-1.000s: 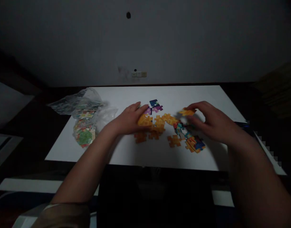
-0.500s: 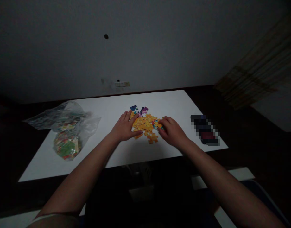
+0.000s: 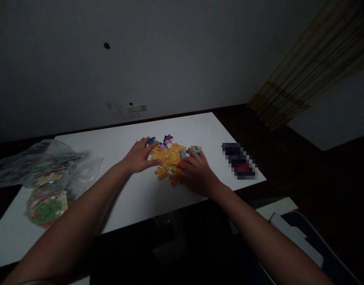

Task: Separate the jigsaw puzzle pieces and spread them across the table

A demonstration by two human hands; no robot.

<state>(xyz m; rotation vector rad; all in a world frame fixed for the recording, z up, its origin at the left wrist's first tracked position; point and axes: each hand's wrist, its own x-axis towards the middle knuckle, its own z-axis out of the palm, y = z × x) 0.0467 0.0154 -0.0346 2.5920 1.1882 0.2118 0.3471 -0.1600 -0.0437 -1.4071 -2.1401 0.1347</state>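
Note:
A heap of mostly orange jigsaw pieces [image 3: 167, 158] lies on the white table [image 3: 116, 146], with a few purple, blue and teal pieces at its far edge. My left hand [image 3: 138, 156] rests flat against the heap's left side, fingers stretched onto the pieces. My right hand [image 3: 196, 170] lies on the heap's right and near side, fingers spread over the pieces. The two hands cup the heap between them. Neither hand has a piece lifted.
A clear plastic bag [image 3: 48, 174] holding coloured puzzle pieces lies at the table's left end. A blurred dark object [image 3: 239, 161] sits near the table's right edge. A wall socket [image 3: 136, 107] is behind the table, a curtain [image 3: 303, 75] at right.
The scattered pieces have been pushed together into one tight heap between my hands. My right hand came in from the right. The view has swung rightward, shifting table and bag left.

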